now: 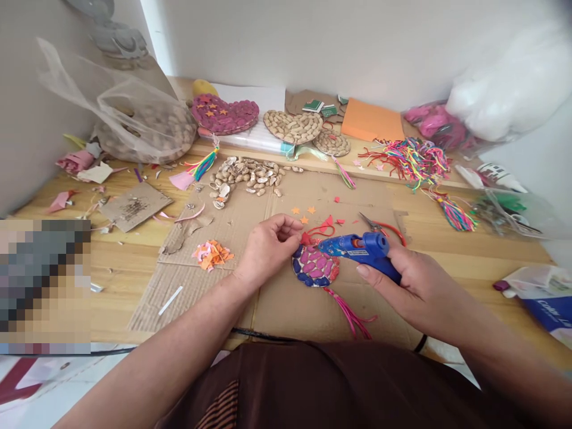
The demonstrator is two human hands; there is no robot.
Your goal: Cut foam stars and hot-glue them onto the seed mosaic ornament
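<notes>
Wood with a pale yellow grain forms the tabletop (473, 262), running back to a raised ledge and a plain whitish wall (357, 42). A flattened cardboard sheet (286, 313) covers its middle, creased down the centre, with its ribbed corrugation showing at the near left. On the sheet lies a disc-shaped ornament (315, 265) between the two hands, its bumpy face painted magenta in the middle and dark blue around much of the edge, with reddish bumps on the right. A silky pink tassel (351, 313) trails from its lower edge. The left hand (270, 244) is curled at the ornament's upper left, fingertips drawn in towards the thumb; whether they pinch the small red piece (305, 238) beside them, I cannot tell. The right hand (406, 280) is wrapped around a smooth blue plastic glue gun (364, 247), its nozzle over the ornament's top edge. Flat orange stars (304, 219) lie just beyond, near red-handled scissors (373, 223). Farther back are rough, tan peanut shells (250, 174), a crinkled clear bag (143, 128), a knobbly magenta heart (226, 116), a stiff orange sheet (373, 119) and tangled, multicoloured threads (406, 161).
</notes>
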